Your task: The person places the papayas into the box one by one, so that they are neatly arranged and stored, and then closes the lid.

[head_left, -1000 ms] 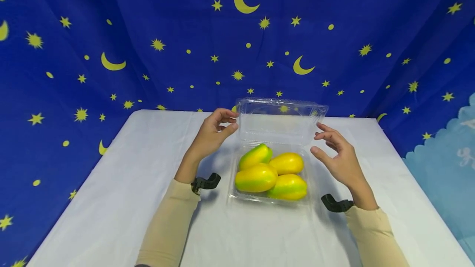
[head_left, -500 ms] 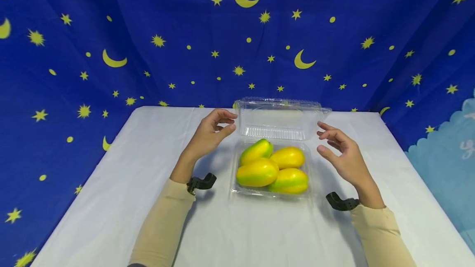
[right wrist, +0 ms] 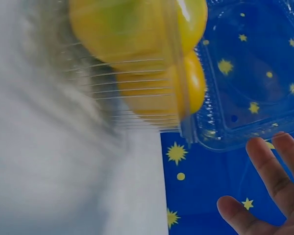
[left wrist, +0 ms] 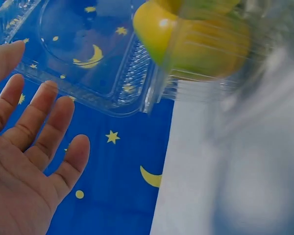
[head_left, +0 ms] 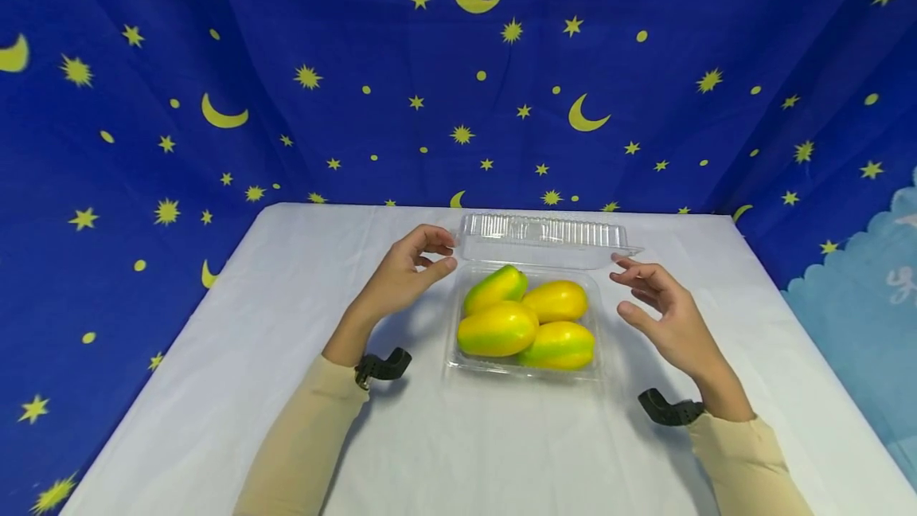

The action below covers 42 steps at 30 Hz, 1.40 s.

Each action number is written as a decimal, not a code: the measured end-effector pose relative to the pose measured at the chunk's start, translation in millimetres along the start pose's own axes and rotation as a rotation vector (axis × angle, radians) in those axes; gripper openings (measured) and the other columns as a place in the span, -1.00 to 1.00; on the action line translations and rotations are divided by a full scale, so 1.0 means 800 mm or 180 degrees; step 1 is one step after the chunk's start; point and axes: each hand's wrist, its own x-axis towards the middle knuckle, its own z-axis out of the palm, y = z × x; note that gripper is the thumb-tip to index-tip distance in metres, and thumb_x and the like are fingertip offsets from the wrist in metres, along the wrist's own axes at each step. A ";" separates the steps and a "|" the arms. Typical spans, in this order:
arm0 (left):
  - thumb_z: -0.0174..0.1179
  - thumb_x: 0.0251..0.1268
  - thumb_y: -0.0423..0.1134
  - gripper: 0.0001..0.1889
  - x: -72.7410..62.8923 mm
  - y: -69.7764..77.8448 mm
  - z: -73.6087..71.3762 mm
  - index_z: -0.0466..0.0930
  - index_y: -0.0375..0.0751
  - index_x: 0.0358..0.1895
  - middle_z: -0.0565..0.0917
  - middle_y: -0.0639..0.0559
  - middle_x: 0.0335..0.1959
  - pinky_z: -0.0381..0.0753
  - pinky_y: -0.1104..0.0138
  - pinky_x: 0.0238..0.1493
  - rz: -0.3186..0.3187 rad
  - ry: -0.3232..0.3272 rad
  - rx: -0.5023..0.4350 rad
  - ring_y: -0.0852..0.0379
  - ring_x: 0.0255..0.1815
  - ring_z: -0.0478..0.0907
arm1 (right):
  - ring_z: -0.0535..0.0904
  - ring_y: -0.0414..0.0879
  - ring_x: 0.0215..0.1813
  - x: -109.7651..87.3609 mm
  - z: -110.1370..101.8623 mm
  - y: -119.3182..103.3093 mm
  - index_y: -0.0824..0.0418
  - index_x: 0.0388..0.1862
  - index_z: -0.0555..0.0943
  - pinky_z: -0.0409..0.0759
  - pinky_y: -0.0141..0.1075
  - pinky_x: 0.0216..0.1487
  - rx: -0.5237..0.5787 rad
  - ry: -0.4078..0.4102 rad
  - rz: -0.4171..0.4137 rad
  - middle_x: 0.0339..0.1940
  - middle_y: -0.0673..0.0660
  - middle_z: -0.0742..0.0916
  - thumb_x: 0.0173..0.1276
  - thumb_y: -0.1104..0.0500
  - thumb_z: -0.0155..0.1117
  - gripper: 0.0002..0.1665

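Observation:
A clear plastic clamshell box (head_left: 526,373) sits in the middle of the table, holding several yellow-green fruits shaped like papayas (head_left: 497,329). Its see-through lid (head_left: 540,231) is folded away from me, tilted far back behind the fruit. My left hand (head_left: 404,273) is beside the lid's left edge, fingertips close to it. On the other side, my right hand (head_left: 666,313) has its fingertips right at the lid's right corner. In the left wrist view, the left fingers (left wrist: 44,115) are loosely extended beneath the lid's edge. The right fingers (right wrist: 269,171) look similarly relaxed in the right wrist view.
White cloth (head_left: 458,452) covers the table. A dark blue curtain (head_left: 372,38) with yellow moons and stars stands behind it, with a light blue panel (head_left: 860,325) at the right. Black camera mounts (head_left: 387,365) project inward from both wrists.
The lid has swung from standing upright back and down toward the table behind the box. Both hands have lowered slightly, and the right has shifted a little to the right.

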 end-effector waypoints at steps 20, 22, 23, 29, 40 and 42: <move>0.25 0.42 -0.16 -0.72 -0.029 -0.007 0.010 0.52 0.04 0.13 0.65 0.12 0.08 0.57 0.09 0.13 -0.0089 -0.0122 0.0169 0.11 0.13 0.59 | 0.41 -0.47 0.27 -0.030 0.006 0.014 0.29 0.22 0.43 0.35 -0.68 0.25 -0.0186 -0.0094 0.0110 0.35 0.22 0.54 0.21 0.36 0.46 -0.39; 0.25 0.42 -0.17 -0.72 -0.033 -0.008 0.012 0.53 0.03 0.13 0.66 0.11 0.09 0.57 0.09 0.13 -0.0102 -0.0115 0.0147 0.09 0.14 0.59 | 0.38 -0.51 0.29 -0.033 0.008 0.015 0.28 0.19 0.43 0.36 -0.68 0.24 -0.0200 -0.0108 0.0141 0.40 0.27 0.51 0.16 0.34 0.51 -0.35; 0.26 0.42 -0.17 -0.72 -0.034 -0.009 0.012 0.53 0.03 0.13 0.66 0.11 0.09 0.58 0.08 0.13 -0.0104 -0.0112 0.0140 0.09 0.14 0.59 | 0.37 -0.53 0.30 -0.034 0.009 0.016 0.29 0.18 0.43 0.36 -0.68 0.24 -0.0204 -0.0114 0.0152 0.43 0.29 0.50 0.14 0.33 0.54 -0.34; 0.28 0.40 -0.19 -0.72 -0.040 -0.011 0.017 0.55 0.03 0.12 0.67 0.10 0.07 0.59 0.04 0.12 -0.0062 -0.0106 0.0117 0.08 0.14 0.60 | 0.34 -0.59 0.32 -0.041 0.010 0.023 0.32 0.09 0.43 0.34 -0.71 0.24 -0.0270 -0.0146 0.0172 0.48 0.25 0.47 0.05 0.31 0.60 -0.33; 0.30 0.38 -0.14 -0.65 -0.051 -0.011 0.016 0.54 0.08 0.19 0.65 0.13 0.13 0.59 0.07 0.14 -0.0101 -0.0197 0.0286 0.10 0.17 0.59 | 0.31 -0.49 0.42 -0.049 0.004 0.030 0.10 0.15 0.45 0.33 -0.63 0.30 -0.0178 -0.0393 0.0101 0.57 0.03 0.39 -0.14 0.30 0.68 -0.16; 0.30 0.37 -0.14 -0.64 -0.054 -0.010 0.014 0.54 0.08 0.20 0.64 0.15 0.16 0.58 0.07 0.15 -0.0122 -0.0245 0.0303 0.10 0.19 0.58 | 0.30 -0.48 0.43 -0.050 0.003 0.033 0.07 0.15 0.44 0.33 -0.62 0.32 -0.0188 -0.0454 0.0094 0.58 -0.01 0.38 -0.15 0.29 0.69 -0.14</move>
